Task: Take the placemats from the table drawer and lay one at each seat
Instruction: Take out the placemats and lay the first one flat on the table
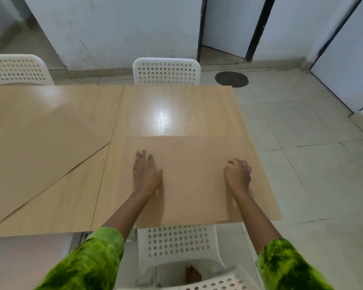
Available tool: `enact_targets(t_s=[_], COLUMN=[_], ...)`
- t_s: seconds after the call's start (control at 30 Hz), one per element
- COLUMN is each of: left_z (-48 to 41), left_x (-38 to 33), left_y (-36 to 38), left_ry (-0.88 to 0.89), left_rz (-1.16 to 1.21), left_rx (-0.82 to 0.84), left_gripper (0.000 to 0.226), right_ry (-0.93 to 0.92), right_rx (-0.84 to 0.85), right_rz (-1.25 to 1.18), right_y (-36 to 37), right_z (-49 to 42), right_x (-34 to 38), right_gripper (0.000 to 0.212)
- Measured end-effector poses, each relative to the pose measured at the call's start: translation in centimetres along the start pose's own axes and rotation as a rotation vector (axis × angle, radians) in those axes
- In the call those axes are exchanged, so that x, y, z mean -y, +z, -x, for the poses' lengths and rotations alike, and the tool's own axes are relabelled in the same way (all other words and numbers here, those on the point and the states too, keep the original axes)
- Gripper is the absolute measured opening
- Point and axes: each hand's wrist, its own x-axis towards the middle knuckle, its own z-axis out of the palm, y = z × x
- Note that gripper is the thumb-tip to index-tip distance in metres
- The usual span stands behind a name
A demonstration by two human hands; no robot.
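A: Placemats first, nearest one: a flat rectangular tan placemat (197,178) lies on the near right corner of the pale wood-grain table (176,114); its near edge overhangs the table's edge, and its right edge seems to run past the table's right side.

B: And the hands?

A: Both rest on that mat; the left hand (146,174) lies palm down near the mat's left side, fingers stretched flat and gripping nothing; the right hand (238,174) sits toward the right side with its fingers curled under, knuckles up; whether it pinches the mat or merely presses on it I cannot tell.

B: What is nearer than the mat?

A: Mottled green sleeves (88,260) on both forearms; between them a white perforated plastic chair (176,243) is tucked at this seat, its holed back just under the mat's overhanging edge; a bare foot (193,275) shows on the floor beneath.

B: Is there another mat out?

A: Yes; a second tan placemat (36,147) lies on the left half of the table, turned at an angle so that one long edge runs diagonally across the table's seam; it is much the colour of the tabletop, so its far outline is hard to follow.

B: Farther off?

A: Two more white perforated chairs stand at the far side; one (167,71) opposite this seat, one (15,69) to the left; beyond them pale floor tiles (302,143), a dark round floor cover (232,79), and white wall panels (124,28).
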Motion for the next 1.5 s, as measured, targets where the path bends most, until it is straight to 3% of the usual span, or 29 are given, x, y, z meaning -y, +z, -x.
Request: enact_targets(t_s=[0.17,0.27,0.4,0.6,0.83,0.97,1.1,1.27,1.5], left_z=[-6.5,-8.6,-8.6,-8.1,-7.8,-3.5,3.1,3.5,3.4], left_x=[-2.9,-2.6,-0.3,4.7,5.0,1.8,-0.3,4.0,8.2], left_y=[0.9,2.0,3.2,2.0,1.0,1.6,5.4,5.6,3.3], left_ry=[0.364,0.429,0.441,0.292,0.235,0.317,0.398,0.294,0.213], left_rz=[-0.211,-0.321,-0.333,-0.291,-0.289,-0.216,-0.148,-0.254,-0.240], left_rx=[0.112,0.191,0.166,-0.012,0.034,-0.005,0.051,-0.020,-0.022], left_gripper=[0.065,0.068,0.095,0.093,0.089,0.091,0.073,0.070,0.070], right_ry=[-0.290,-0.452,-0.533,-0.333,-0.177,-0.325,-0.524,-0.491,-0.254], right_rx=[0.159,0.260,0.294,0.145,0.134,0.199,0.294,0.236,0.130], right_rz=[0.096,0.277,0.418,0.448,0.475,0.374,0.395,0.478,0.509], right_y=[3.6,5.8,7.5,4.9,1.5,3.1,6.6,6.6,2.0], right_z=[-3.2,-4.4,-3.9,-6.5,-8.5,-1.4,8.0,7.2,3.3], right_x=[5.8,7.4,6.4,1.6,-1.2,1.1,1.5,-1.2,-6.8], right_gripper=[0.047,0.051,0.057,0.062,0.061,0.064,0.060,0.064,0.076])
